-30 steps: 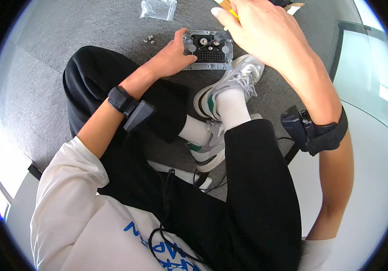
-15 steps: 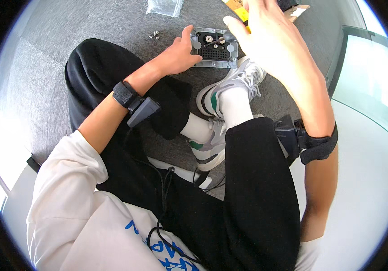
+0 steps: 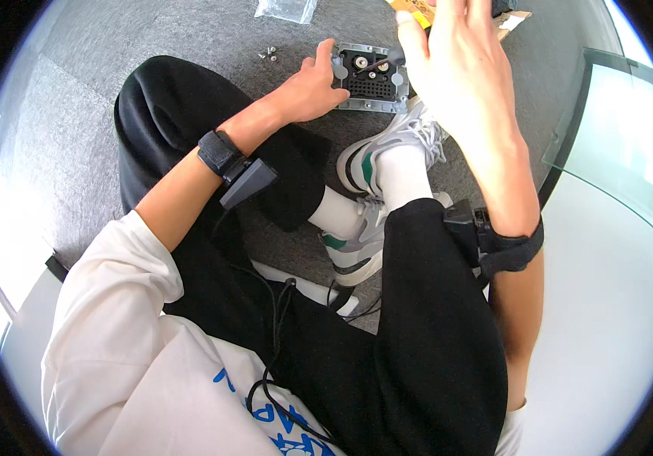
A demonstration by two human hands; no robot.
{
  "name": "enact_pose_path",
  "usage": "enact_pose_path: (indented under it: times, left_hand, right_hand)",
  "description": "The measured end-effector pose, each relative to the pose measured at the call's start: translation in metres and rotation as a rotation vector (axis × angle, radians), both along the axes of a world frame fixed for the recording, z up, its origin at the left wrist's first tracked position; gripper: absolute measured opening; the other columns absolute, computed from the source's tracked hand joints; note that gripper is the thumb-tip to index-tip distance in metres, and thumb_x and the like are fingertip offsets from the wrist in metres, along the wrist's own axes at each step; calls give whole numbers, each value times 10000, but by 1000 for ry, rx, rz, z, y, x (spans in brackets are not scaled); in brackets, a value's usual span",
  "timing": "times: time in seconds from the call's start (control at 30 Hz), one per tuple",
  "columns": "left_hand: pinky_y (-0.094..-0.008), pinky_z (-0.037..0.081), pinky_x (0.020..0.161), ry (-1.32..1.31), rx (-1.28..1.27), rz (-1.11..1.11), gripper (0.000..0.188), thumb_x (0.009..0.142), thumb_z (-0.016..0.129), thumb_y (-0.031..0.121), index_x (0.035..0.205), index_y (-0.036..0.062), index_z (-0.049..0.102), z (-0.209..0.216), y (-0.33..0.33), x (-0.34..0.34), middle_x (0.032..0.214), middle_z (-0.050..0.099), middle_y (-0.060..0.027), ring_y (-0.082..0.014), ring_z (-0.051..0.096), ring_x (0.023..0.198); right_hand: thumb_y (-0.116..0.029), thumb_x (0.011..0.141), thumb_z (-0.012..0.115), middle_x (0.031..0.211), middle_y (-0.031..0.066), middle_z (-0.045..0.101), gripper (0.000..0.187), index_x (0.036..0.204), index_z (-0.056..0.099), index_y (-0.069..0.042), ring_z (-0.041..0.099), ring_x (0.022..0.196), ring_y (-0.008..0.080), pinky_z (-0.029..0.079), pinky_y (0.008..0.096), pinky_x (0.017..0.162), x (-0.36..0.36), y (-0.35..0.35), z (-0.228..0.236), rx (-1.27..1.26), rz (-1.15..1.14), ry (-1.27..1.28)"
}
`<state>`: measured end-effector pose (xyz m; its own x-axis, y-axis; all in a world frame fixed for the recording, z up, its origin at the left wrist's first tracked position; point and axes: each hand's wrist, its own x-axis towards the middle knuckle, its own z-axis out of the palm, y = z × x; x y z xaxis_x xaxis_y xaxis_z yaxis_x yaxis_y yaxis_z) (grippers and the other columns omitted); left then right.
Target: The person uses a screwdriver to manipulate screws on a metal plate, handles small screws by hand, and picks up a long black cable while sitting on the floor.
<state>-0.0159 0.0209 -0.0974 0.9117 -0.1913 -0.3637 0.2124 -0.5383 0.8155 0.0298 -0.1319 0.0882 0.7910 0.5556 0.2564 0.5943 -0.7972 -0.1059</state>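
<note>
My left hand (image 3: 313, 87) holds the left side of an open grey box (image 3: 372, 106), its index finger at the upper corner and its thumb at the lower one. Inside the box is a black perforated plate (image 3: 369, 89) with round metal fittings and a short dark cable across it. My right hand (image 3: 463, 76) is raised to the right of the box, fingers stretched out and palm down, with nothing visible in it. Its fingertips run past the top edge of the picture. Part of a yellow packet (image 3: 421, 17) shows behind its thumb.
Several small screws (image 3: 268, 54) lie on the grey floor left of the box. Farther off is a clear plastic bag (image 3: 287, 9). Beyond my right hand are a brown cardboard piece (image 3: 512, 23) and a black object (image 3: 502, 6). My shoe (image 3: 398, 148) sits just below the box.
My right hand has moved a little away from the box, toward the far side, and its forearm has swung left. My left hand stays at the box. The whole view has shifted slightly.
</note>
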Motion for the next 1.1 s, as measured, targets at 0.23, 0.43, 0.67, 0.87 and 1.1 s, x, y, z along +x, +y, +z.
enact_pose_path:
  times: [0.23,0.43,0.67,0.87,1.1]
  left_hand:
    - [-502,356,1185,-12,-10,5,967,928,712,265,1593,-25,73,-2,0,1,1472,368,-456,-536,396,1415]
    - [-517,408,1139,-62,25,34,938,905,731,273,1581,-5,143,1,1,1,1424,416,-437,-564,474,1317]
    - [-379,514,1006,-642,-311,-27,582,896,749,100,1420,16,511,68,8,16,1256,671,-185,-278,653,1196]
    - [-386,553,903,-601,-323,-28,483,939,732,183,1349,46,516,74,11,23,1168,688,-148,-288,691,1051]
    - [-356,512,959,-438,-624,-100,356,993,697,135,1287,34,524,72,17,33,1170,652,-120,-221,643,1113]
  right_hand:
    - [83,842,573,1126,313,528,392,1198,411,65,534,1084,473,423,525,965,-6,6,17,43,272,65]
    - [-224,973,653,1067,316,578,369,1122,514,85,580,1031,470,461,488,962,0,9,11,-43,-109,323]
    - [-142,930,664,1109,285,468,408,1177,412,62,488,1062,449,390,513,978,1,7,-8,240,235,68]
    - [-54,922,617,1095,260,531,260,1128,496,48,550,1047,417,455,464,933,2,5,-1,528,317,391]
    - [-65,890,683,990,239,687,137,990,673,28,668,963,412,534,431,847,4,-8,27,169,200,186]
